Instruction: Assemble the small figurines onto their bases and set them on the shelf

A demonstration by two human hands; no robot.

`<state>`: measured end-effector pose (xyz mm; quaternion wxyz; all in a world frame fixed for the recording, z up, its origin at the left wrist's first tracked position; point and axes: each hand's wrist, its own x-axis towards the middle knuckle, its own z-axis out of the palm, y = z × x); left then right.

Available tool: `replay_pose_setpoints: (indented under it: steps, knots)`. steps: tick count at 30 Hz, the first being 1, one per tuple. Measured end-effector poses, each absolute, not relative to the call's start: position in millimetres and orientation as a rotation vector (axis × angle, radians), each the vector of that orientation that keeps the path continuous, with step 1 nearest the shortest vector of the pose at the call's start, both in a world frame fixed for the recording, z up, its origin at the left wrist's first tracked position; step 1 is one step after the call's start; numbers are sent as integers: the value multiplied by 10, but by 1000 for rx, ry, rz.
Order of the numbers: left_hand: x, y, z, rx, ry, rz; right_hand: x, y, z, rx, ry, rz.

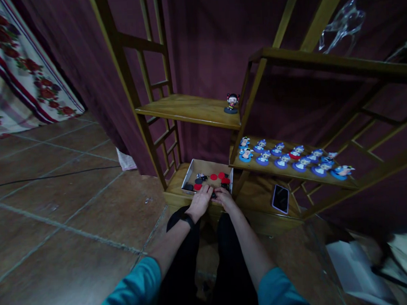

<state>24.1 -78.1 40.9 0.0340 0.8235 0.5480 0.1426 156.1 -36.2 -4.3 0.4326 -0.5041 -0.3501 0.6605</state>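
My left hand (201, 201) and my right hand (225, 198) meet at the near edge of a shallow cardboard box (187, 174). The fingers of both are closed around a small dark thing (213, 195), mostly hidden between them. Inside the box lie red discs (213, 177), dark discs (198, 181) and a small black-and-white figurine (202, 175). More dark pieces (225, 185) sit in its right corner, just beyond my right hand.
The box stands on the low level of a wooden shelf unit (188, 107). One figurine (232, 102) stands on the shelf above. To the right, several blue-and-white figurines (282, 160) stand in rows, with a phone (280, 198) below. A clear deer ornament (346, 22) tops the unit.
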Motion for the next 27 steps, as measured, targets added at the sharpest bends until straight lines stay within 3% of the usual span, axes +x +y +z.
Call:
replay_pose_setpoints:
  steps: [27]
  knots:
    - [216, -742, 350, 2256, 1602, 651, 1574, -376, -20, -1251, -860, 1640]
